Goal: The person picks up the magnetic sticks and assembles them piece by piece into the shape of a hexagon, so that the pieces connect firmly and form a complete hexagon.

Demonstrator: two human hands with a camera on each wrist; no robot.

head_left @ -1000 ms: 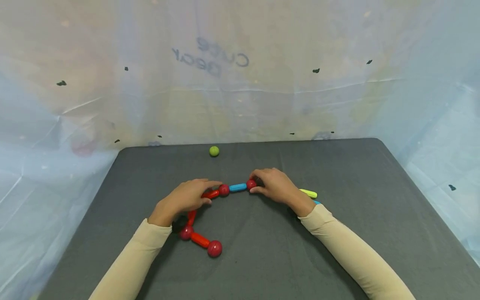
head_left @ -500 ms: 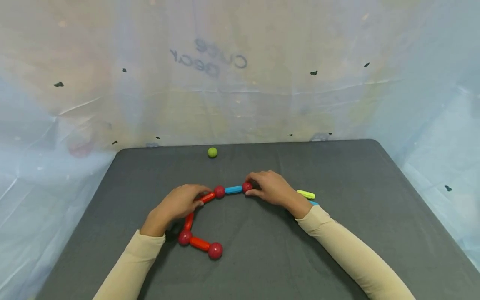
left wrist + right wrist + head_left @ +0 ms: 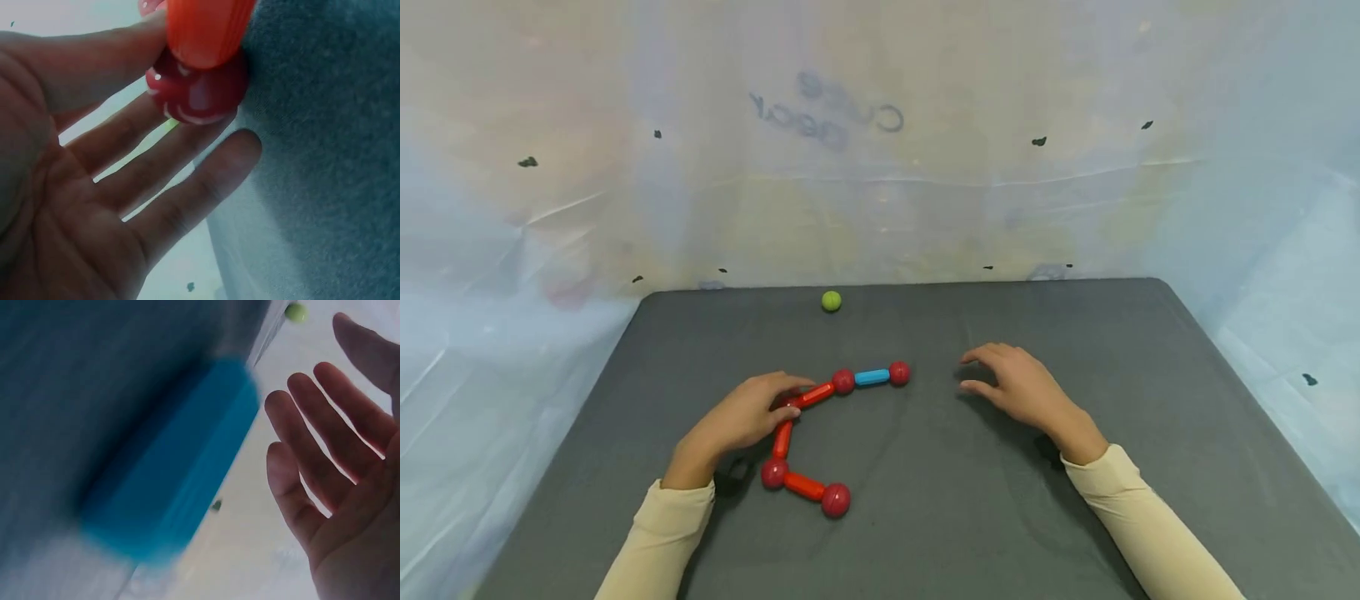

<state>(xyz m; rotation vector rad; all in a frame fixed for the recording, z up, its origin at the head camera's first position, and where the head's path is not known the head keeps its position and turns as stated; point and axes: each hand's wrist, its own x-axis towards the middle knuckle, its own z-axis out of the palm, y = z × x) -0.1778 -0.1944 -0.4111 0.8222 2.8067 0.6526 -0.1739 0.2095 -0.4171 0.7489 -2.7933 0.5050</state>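
A bent chain of red balls and rods lies on the table, with red rods (image 3: 805,486) on its near and left parts. At its far right end, a blue rod (image 3: 872,377) joins two red balls (image 3: 899,372). My left hand (image 3: 741,418) grips the red ball (image 3: 200,94) at the chain's far left corner, thumb on one side and fingers on the other. To the right of the chain, my right hand (image 3: 1022,390) hovers with fingers loosely spread, holding nothing. A loose blue rod (image 3: 172,465) lies near it in the right wrist view.
A small green ball (image 3: 831,301) sits near the far edge of the grey table (image 3: 925,517). Behind the table hangs a translucent plastic sheet (image 3: 880,217) with dark spots. The right arm hides part of the tabletop.
My right hand has let go of the end ball and moved right, covering the loose yellow and blue rods. My left hand has shifted slightly back to the left, onto the corner ball.
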